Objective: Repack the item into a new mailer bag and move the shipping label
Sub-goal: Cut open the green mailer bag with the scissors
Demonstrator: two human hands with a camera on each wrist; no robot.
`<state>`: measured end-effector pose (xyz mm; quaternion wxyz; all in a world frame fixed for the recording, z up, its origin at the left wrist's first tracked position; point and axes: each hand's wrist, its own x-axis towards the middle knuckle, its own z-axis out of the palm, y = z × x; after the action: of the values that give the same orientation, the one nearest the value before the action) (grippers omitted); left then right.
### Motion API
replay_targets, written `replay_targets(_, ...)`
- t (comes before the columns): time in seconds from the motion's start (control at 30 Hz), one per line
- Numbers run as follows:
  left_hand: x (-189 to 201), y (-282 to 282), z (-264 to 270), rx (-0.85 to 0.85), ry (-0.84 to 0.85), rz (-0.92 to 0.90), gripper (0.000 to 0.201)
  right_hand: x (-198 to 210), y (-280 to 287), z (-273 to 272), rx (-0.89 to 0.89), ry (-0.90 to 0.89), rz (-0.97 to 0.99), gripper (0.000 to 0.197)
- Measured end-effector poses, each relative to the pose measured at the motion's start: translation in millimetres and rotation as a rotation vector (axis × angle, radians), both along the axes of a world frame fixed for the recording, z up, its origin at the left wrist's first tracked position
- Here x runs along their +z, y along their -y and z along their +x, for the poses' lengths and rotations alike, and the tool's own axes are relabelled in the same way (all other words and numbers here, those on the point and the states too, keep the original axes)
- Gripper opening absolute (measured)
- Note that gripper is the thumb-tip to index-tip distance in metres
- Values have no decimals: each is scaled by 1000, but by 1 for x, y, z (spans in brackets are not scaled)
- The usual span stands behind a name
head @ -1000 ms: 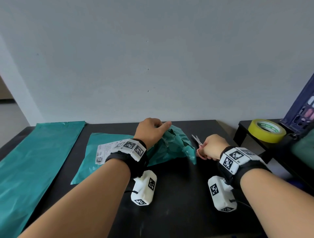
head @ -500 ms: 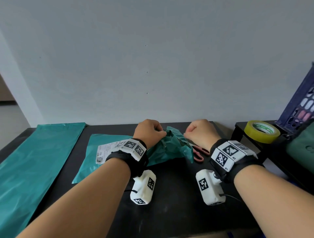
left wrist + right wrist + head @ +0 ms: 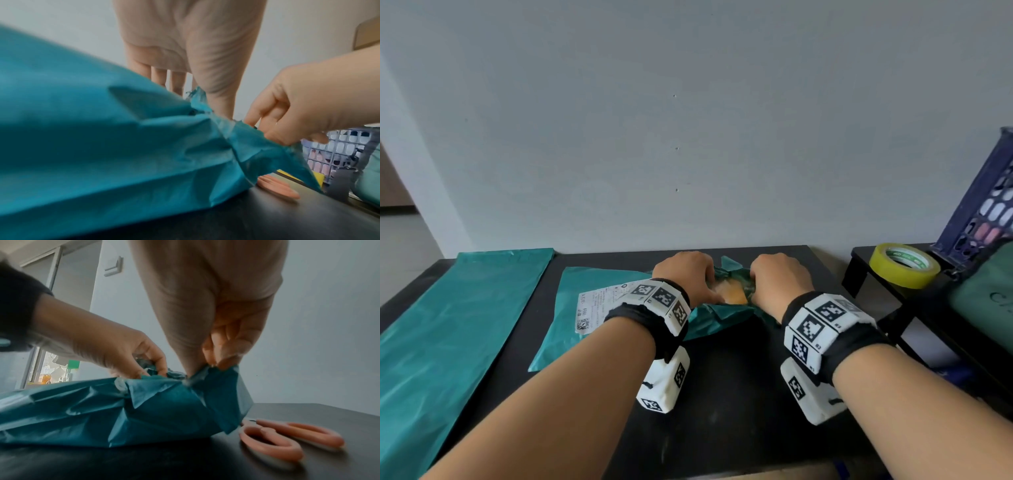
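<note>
While both hands, left hand (image 3: pixel 685 274) & right hand (image 3: pixel 779 279), pinched old mailer (image 3: pixel 619 284) mouth, we judged: pull evenly, spare shipping label (image 3: pixel 599 306).

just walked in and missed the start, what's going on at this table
A person is opening a used teal mailer bag on a black table. The left hand and right hand each grip one side of its opening and hold it apart, showing something orange inside. The shipping label is still on this bag. Pink scissors lie on the table beside the bag, and a fresh teal mailer lies flat at the left.
</note>
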<state>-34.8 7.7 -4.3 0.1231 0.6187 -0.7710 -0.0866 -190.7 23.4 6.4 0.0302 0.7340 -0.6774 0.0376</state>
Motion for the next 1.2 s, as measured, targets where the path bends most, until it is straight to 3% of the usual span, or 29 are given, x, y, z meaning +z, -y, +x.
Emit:
replay_targets(0.23,-16,7,-7,-18,196,124,84,-26,15,1,-6,169,253,47)
replay_targets(0.37,-23,8,-5,8,54,169,77,-27,14,2,1,271,239,34)
replay_targets(0.47,-20,7,3,46,-111,124,66,-25,15,-4,-13,518,255,31)
replay_targets(0.63,1,0,8,19,-466,9,66,-19,14,-2,-46,912,351,20)
replay_targets(0.77,18,-6,14,-7,-551,-5,70,-5,3,7,-7,1223,505,13)
replay_targets(0.8,22,-7,15,-13,-532,-5,72,0,0,8,-6,1295,497,13)
replay_targets(0.9,29,-15,14,-41,-428,-27,73,11,0,5,-93,1474,290,39)
replay_targets(1.0,31,-25,9,-73,-368,-56,76,18,-3,7,-154,1366,199,56)
replay_targets(1.07,31,-29,7,-79,-335,-56,77,22,-8,10,-160,1310,166,50)
replay_targets(1.2,35,-34,16,-28,-324,-26,72,34,-8,8,-181,1442,53,31)
